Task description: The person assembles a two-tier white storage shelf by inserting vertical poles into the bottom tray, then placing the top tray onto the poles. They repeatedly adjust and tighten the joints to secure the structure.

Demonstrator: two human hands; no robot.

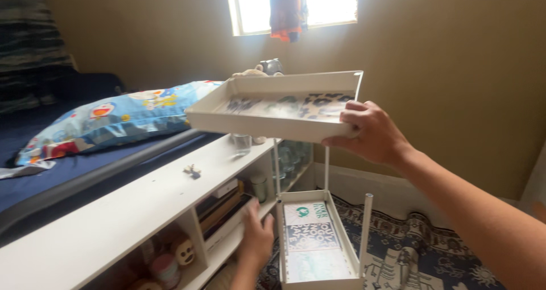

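My right hand (372, 133) has its fingers clamped on one corner of the white top tray (273, 105), held up in the air and tilted above the white rack (318, 239), while my left hand (256, 239) rests with fingers curled, gripping nothing that I can see, against the low shelf (114, 210) beside the rack's lower tray. Held by a single corner, the tray could tip and spill the papers lining it. It could also swing into the drinking glass (242, 144) on the shelf top just beneath, or catch on the rack's bare upright post (365, 227).
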